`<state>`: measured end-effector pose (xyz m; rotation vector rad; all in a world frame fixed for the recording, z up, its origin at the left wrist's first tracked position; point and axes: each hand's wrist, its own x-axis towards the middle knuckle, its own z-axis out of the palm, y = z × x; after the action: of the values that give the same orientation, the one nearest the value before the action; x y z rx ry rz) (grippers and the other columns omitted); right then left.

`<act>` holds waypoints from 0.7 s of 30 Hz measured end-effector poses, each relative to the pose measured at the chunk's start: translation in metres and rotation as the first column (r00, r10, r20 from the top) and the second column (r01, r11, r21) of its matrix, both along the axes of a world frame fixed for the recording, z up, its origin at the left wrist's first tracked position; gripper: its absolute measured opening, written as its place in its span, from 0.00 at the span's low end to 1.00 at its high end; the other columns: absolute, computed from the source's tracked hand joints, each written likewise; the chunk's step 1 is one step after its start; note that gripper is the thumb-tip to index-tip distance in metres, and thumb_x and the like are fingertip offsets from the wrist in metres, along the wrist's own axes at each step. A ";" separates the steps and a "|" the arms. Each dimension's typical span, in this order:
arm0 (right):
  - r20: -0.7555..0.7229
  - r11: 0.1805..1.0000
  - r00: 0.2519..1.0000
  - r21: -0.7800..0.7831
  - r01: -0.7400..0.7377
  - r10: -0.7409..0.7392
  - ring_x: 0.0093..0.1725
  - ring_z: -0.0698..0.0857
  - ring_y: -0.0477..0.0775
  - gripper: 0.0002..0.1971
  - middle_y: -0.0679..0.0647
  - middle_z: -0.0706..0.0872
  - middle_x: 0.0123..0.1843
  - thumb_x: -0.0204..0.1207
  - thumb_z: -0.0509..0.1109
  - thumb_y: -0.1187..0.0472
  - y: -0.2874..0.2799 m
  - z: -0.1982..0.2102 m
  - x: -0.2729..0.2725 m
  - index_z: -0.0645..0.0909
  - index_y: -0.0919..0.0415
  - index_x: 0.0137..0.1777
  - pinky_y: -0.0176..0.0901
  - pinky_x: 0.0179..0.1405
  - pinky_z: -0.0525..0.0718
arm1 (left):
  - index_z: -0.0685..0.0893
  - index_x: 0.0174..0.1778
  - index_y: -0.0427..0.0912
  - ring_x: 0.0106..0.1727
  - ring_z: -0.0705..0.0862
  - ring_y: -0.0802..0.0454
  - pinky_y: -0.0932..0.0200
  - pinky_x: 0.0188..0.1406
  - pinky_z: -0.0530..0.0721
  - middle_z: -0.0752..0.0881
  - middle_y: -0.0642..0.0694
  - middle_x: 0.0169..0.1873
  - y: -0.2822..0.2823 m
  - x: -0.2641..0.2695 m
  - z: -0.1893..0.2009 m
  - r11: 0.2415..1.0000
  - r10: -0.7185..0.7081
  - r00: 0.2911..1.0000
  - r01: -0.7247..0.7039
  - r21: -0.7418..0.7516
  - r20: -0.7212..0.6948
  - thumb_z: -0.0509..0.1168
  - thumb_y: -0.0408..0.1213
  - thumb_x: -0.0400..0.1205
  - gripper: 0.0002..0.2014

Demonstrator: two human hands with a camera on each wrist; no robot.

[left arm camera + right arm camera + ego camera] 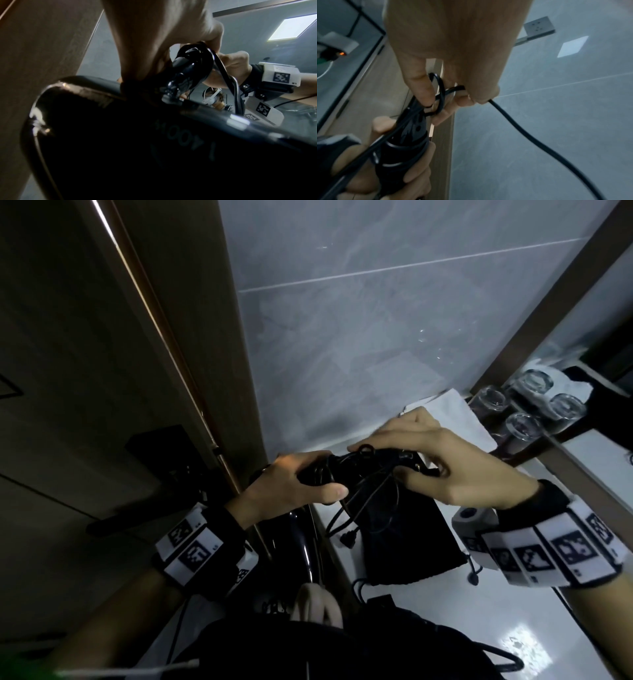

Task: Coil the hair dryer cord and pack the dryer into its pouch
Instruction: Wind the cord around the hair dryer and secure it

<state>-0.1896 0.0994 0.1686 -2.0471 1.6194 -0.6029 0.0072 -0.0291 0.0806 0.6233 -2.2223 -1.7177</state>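
The glossy black hair dryer (154, 148) hangs barrel-down at the counter's left edge, its handle (406, 148) pointing up. My left hand (308, 484) grips that handle with fingers curled round it. My right hand (404, 463) hovers over the handle's end and pinches the black cord (522, 132), which forms a small loop (441, 93) between thumb and fingers. Several slack cord loops (363, 501) dangle below both hands, and the plug (347, 539) hangs over the counter. The black pouch (404, 546) lies flat on the white counter (479, 628) beneath the hands.
A wooden door frame (205, 371) stands close on the left. Upturned glasses (524, 405) and a folded white towel (455, 412) sit at the back right by a mirror. A wall socket (539, 27) is set in the grey tiles. The pouch's drawstring toggle (474, 578) lies on the counter.
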 end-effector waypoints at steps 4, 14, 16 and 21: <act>0.187 0.994 0.977 0.054 0.098 -0.106 0.47 0.72 0.47 0.14 0.48 0.79 0.37 0.65 0.77 0.54 0.000 0.002 -0.017 0.89 0.50 0.52 0.32 0.55 0.66 | 0.83 0.43 0.58 0.43 0.84 0.64 0.65 0.47 0.80 0.86 0.62 0.37 0.000 0.002 -0.002 0.999 -0.038 0.999 0.038 0.004 0.008 0.71 0.61 0.62 0.18; 0.115 0.572 0.587 -0.145 0.808 -0.801 0.50 0.77 0.60 0.06 0.60 0.75 0.45 0.72 0.75 0.61 -0.017 -0.062 -0.085 0.89 0.65 0.42 0.37 0.49 0.67 | 0.81 0.36 0.54 0.33 0.78 0.63 0.68 0.35 0.74 0.80 0.59 0.29 0.003 0.009 0.010 0.994 -0.107 0.986 0.103 -0.037 -0.125 0.71 0.48 0.66 0.07; 0.061 0.523 0.536 -0.154 0.839 -0.842 0.54 0.77 0.62 0.07 0.64 0.74 0.50 0.72 0.74 0.66 -0.015 -0.075 -0.089 0.89 0.71 0.43 0.33 0.51 0.66 | 0.81 0.36 0.46 0.32 0.77 0.58 0.61 0.34 0.73 0.78 0.54 0.29 0.002 0.009 0.010 0.996 -0.089 0.988 0.086 -0.029 -0.126 0.71 0.49 0.66 0.11; -0.254 0.414 0.412 0.050 0.909 -0.875 0.61 0.79 0.70 0.12 0.68 0.76 0.63 0.73 0.74 0.63 -0.014 -0.089 -0.093 0.86 0.75 0.49 0.55 0.60 0.77 | 0.80 0.35 0.53 0.33 0.76 0.61 0.67 0.34 0.73 0.78 0.57 0.29 0.002 0.011 0.006 0.996 -0.086 0.990 0.083 -0.029 -0.109 0.71 0.50 0.67 0.08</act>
<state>-0.2826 0.0858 0.0793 -0.9157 2.7711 -0.5434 0.0179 -0.0273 0.0862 0.4238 -2.2190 -1.7179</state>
